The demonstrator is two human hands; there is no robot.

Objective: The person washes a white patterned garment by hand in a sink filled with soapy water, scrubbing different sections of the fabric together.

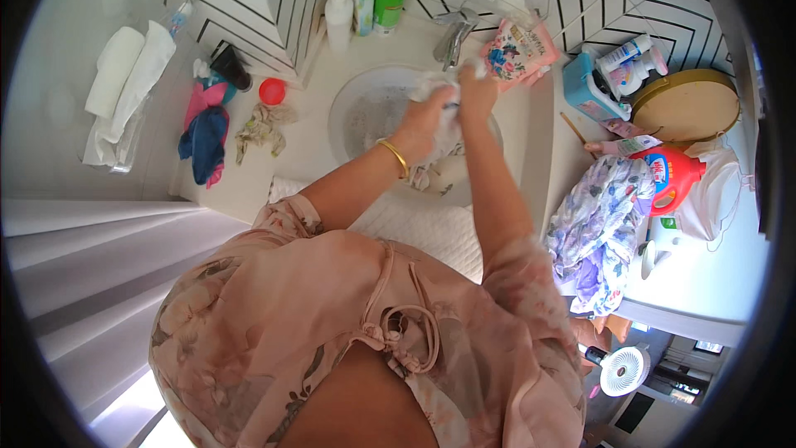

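Observation:
Over the white washbasin (339, 106), both hands grip a bunched white cloth (445, 132). My left hand (421, 127), with a gold bangle at its wrist, is closed around the cloth's left side. Just under the faucet (459, 40), my right hand (477, 99) holds the cloth's other end, with a bit poking out above the fist. Cloudy, sudsy water (373, 112) shows in the basin. A pale fabric piece with a dark print (444, 177) lies at the basin's near right side, partly hidden by my right forearm.
Pump bottles (339, 12) and a green bottle (390, 3) line the back wall. A pink printed pack (521, 53) stands beside the faucet. On the left lie a crumpled cloth (264, 127) and a red lid (272, 91). A red detergent jug (675, 180) and floral fabric (600, 218) are on the right.

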